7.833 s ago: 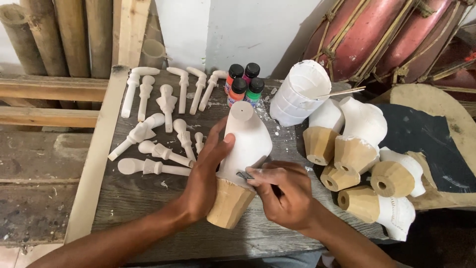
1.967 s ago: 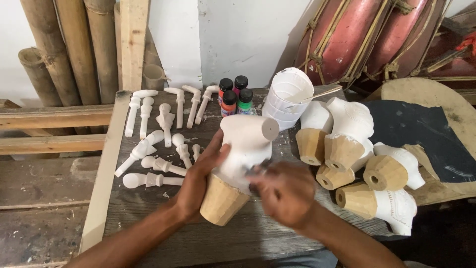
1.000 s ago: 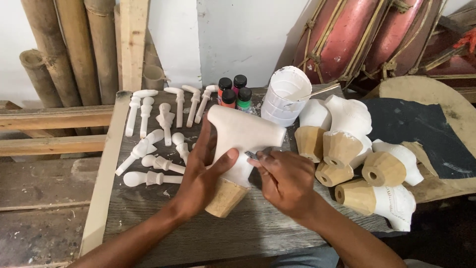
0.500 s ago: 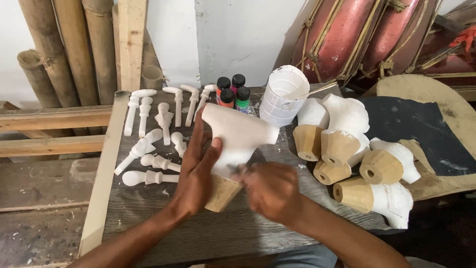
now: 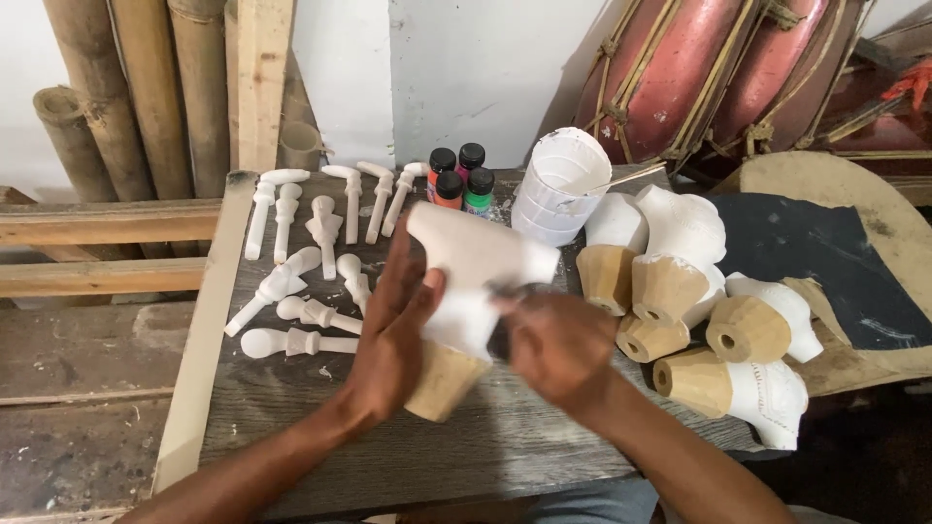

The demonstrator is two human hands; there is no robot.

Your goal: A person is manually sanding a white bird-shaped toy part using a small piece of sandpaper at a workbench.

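Observation:
My left hand point(image 5: 393, 335) grips a white-painted wooden carving point(image 5: 466, 281) with a bare tan base, holding it tilted above the dark wooden table point(image 5: 320, 437). My right hand point(image 5: 553, 344) is pressed against the carving's right side, fingers curled around a thin dark tool that shows only as a blurred tip near the white surface. The carving's white top points up and to the right.
Several small white carved pegs point(image 5: 291, 291) lie at the table's left. Paint bottles point(image 5: 458, 180) and a white cup point(image 5: 558, 184) stand at the back. A pile of similar white-and-tan carvings point(image 5: 699, 301) lies at the right. Bamboo poles point(image 5: 146, 97) lean behind.
The carving was turned from upright to tilted with its top pointing right. My right hand slid lower along its side and is blurred with motion now.

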